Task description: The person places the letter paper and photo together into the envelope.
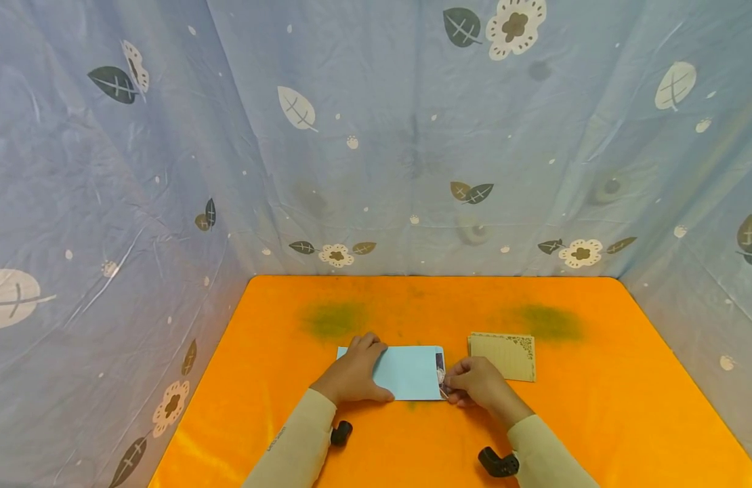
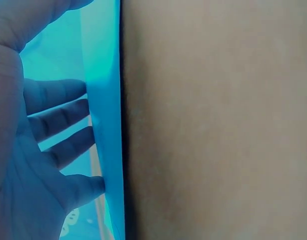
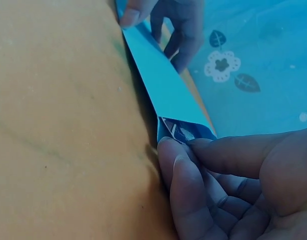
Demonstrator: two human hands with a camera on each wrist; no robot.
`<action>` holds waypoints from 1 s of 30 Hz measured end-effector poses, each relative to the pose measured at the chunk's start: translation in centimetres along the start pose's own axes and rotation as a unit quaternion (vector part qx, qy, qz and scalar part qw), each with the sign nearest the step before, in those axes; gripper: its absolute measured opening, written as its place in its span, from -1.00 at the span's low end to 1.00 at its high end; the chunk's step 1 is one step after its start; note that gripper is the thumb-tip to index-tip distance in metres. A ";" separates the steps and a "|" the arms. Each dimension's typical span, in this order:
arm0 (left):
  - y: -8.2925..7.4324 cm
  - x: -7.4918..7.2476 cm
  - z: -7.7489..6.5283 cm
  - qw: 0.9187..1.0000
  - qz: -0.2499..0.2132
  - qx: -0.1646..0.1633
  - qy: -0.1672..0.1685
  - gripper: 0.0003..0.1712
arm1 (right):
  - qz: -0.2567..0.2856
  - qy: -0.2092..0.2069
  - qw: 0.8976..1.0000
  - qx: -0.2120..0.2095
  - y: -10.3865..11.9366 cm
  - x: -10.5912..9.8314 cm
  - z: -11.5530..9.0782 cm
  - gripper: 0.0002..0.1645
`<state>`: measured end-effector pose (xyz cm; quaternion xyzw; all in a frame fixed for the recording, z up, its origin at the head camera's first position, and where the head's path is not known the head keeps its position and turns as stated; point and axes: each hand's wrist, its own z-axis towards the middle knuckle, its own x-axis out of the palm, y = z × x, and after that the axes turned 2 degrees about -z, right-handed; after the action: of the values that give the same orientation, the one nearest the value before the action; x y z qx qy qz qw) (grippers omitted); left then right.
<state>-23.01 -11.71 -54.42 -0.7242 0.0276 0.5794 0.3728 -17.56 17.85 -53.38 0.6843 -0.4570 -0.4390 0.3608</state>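
A light blue envelope (image 1: 409, 373) lies lengthwise on the orange table, its open end to the right. Across its left part spans my left hand (image 1: 354, 373), which holds it with the thumb at the near edge and the fingers along the far edge. A dark printed card (image 3: 181, 131) shows inside the envelope's mouth, most of it hidden by the paper. At that mouth my right hand (image 1: 482, 386) pinches the card's end between thumb and fingers. The right wrist view shows the mouth gaping slightly around the card.
A small stack of tan patterned paper sheets (image 1: 504, 356) lies behind the right hand. Black wrist cameras (image 1: 498, 464) stick out beside both sleeves. Blue curtains (image 1: 382, 169) with leaf and flower prints enclose the orange table (image 1: 412, 447) at the back and sides.
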 end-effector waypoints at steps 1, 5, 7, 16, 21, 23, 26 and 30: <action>0.0 0.0 0.0 1.000 0.000 0.000 0.000 0.12 | -0.001 0.001 1.000 0.000 0.0 0.0 0.0 -0.91; 0.1 0.1 0.1 1.000 0.002 0.002 -0.002 0.11 | -0.001 0.004 1.000 -0.002 0.1 0.2 0.0 -0.92; 0.1 0.2 0.1 1.000 0.002 0.003 -0.002 0.11 | 0.002 0.005 1.000 -0.001 0.1 0.2 0.0 -0.92; 0.1 0.2 0.1 1.000 -0.003 0.000 0.000 0.13 | 0.030 0.010 0.999 0.007 -0.4 -0.1 0.3 -0.90; -0.1 0.1 0.1 1.000 0.000 0.002 -0.001 0.13 | 0.048 -0.007 0.999 0.012 -0.6 -0.4 0.3 -0.88; -0.1 0.1 0.0 1.000 -0.001 0.002 -0.002 0.13 | 0.047 -0.009 0.999 0.013 -0.6 -0.5 0.4 -0.88; -0.3 0.0 0.1 1.000 -0.004 0.001 -0.004 0.12 | 0.036 -0.001 0.999 0.013 -0.6 -0.5 0.4 -0.88; -0.4 -0.1 0.0 1.000 -0.007 0.002 -0.005 0.11 | 0.021 0.008 1.000 0.013 -0.6 -0.4 0.4 -0.89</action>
<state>-22.88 -11.43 -54.18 -0.7203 0.0219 0.5807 0.3788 -17.87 18.39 -53.92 0.6828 -0.4743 -0.4195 0.3645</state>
